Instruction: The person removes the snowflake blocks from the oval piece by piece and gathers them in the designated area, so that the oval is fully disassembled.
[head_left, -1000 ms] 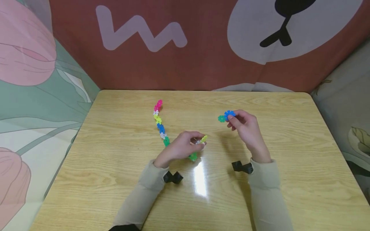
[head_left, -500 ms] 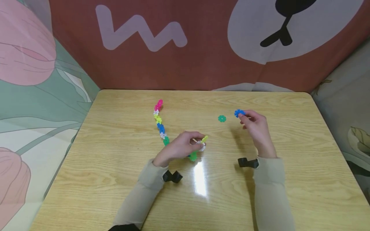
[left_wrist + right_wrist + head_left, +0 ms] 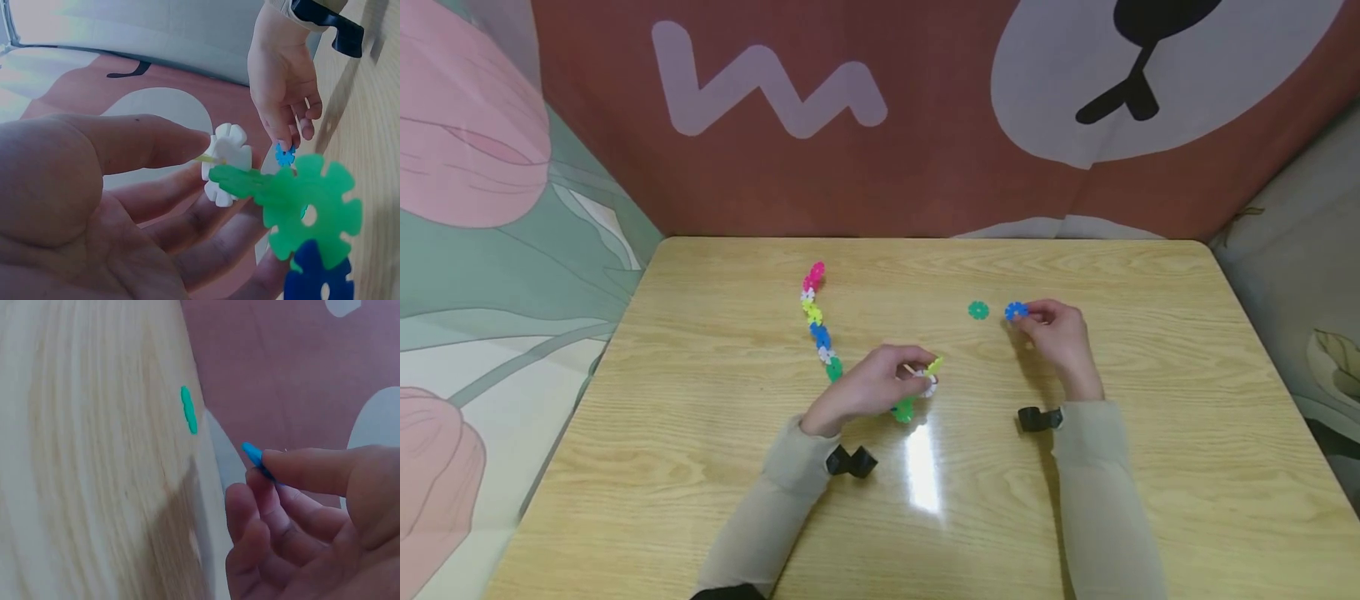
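My left hand (image 3: 868, 382) pinches a white snowflake disc (image 3: 232, 149) between thumb and fingers, at the near end of a chain of linked snowflake discs (image 3: 821, 336). A yellow disc (image 3: 935, 365) sticks up by those fingertips. In the left wrist view, a bright green disc (image 3: 340, 194) and a dark blue one (image 3: 319, 281) hang linked beside the white disc. Part of the chain is hidden under the hand. To the right, my right hand (image 3: 1062, 337) pinches a loose blue snowflake disc (image 3: 1016, 311) by its edge. A single green disc (image 3: 978, 310) lies flat just left of it.
The chain's far part runs back over the wooden table (image 3: 662, 400), ending in pink discs (image 3: 817, 271). A brown printed cloth (image 3: 925, 167) stands behind the table's back edge. Black wrist mounts (image 3: 852, 462) stick out from the sleeves.
My right hand has drawn the blue disc rightward, away from the green one, then lowered it toward the table. The green disc stays in place. My left hand holds nearly still.
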Tool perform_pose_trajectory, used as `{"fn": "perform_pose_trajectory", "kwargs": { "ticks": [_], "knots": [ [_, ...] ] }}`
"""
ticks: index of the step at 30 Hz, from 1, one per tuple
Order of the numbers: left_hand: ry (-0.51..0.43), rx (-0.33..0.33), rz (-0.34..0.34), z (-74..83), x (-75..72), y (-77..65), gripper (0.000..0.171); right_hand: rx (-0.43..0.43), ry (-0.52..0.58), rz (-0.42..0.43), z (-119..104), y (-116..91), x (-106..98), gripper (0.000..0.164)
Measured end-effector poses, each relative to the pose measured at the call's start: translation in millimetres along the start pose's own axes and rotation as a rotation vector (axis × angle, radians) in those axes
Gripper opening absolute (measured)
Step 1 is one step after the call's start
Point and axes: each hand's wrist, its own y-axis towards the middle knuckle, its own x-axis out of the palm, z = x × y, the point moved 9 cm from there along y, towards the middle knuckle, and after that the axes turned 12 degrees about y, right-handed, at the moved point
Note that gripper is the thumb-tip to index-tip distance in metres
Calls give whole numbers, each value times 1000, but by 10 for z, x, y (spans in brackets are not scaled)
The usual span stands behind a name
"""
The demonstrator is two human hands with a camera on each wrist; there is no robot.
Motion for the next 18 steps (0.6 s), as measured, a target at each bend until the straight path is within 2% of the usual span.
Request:
{"fn": "perform_pose_trajectory", "kwargs": {
  "ticks": [3, 10, 18],
  "knots": [
    [2, 3, 0, -3, -2, -1, 36, 5, -44, -13, -3, 55, -2, 36],
    [3, 1, -9, -14, -9, -12, 36, -44, -168, -8, -48, 227, -8, 36],
    [28, 7, 5, -20, -9, -9, 33, -51, -263, -16, -60, 279, 36, 36]
  ]
}}
